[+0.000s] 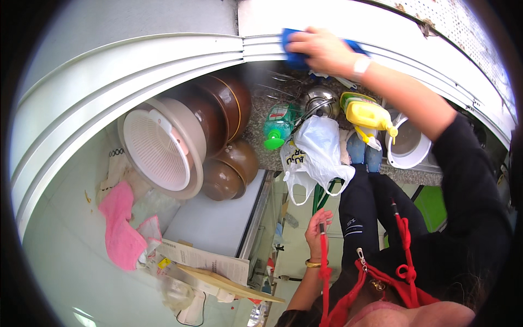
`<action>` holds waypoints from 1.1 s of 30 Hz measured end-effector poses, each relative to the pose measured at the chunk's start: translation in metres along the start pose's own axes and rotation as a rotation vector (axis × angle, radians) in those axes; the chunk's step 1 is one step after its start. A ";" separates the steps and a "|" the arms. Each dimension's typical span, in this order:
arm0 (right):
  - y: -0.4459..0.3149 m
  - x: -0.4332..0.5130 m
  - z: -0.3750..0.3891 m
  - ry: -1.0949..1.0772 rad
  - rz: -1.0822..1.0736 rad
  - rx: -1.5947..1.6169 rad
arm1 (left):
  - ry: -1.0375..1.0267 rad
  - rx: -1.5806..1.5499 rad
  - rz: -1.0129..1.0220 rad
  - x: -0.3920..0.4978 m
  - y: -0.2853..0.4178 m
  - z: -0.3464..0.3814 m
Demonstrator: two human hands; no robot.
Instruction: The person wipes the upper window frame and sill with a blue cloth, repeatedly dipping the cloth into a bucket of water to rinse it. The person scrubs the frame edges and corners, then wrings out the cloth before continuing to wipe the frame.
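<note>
My right hand (pixel 318 47), blurred, presses a blue cloth (pixel 292 51) against the grooved white window frame (pixel 263 50). A white band circles that wrist. My left hand (pixel 318 222), with a gold bracelet below it, hangs low beside my black trousers with loosely curled fingers. A red drawstring crosses in front of it, and I see nothing in its grasp. Below the cloth, on the speckled stone counter (pixel 261 141), are a steel pot (pixel 322 102), a green pump bottle (pixel 280 120), a yellow bottle (pixel 367 112) and a white plastic bag (pixel 318 143).
My feet in blue footwear (pixel 356 148) are on the counter beside a white bucket (pixel 408 143). At left stand nested brown basins (pixel 229 106), brown bowls (pixel 229 175) and a white colander (pixel 151 147). A pink cloth (pixel 122 229) and a wooden board (pixel 229 282) lie lower left.
</note>
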State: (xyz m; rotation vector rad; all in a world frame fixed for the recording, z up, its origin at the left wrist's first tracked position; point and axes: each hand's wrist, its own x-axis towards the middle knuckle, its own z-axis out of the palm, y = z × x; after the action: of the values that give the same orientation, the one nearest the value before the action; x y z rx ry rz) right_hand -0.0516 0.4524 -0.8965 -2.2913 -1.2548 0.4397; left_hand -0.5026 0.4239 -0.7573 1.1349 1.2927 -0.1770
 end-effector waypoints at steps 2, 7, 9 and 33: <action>-0.019 0.050 0.040 0.084 -0.079 -0.177 | -0.002 0.001 0.012 -0.001 -0.002 0.000; -0.031 0.091 0.095 -0.112 -0.029 -0.337 | 0.007 -0.064 -0.037 0.003 -0.001 0.001; -0.020 0.069 0.084 -0.084 -0.032 -0.244 | 0.008 -0.013 -0.002 0.003 0.000 0.001; -0.033 0.100 0.090 -0.021 -0.027 -0.389 | 0.095 -0.073 -0.133 -0.026 -0.046 -0.017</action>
State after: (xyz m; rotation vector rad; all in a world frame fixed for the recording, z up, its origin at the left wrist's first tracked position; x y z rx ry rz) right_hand -0.0664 0.5757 -0.9576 -2.5873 -1.4874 0.2232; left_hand -0.5540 0.4019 -0.7596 1.0060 1.4487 -0.1739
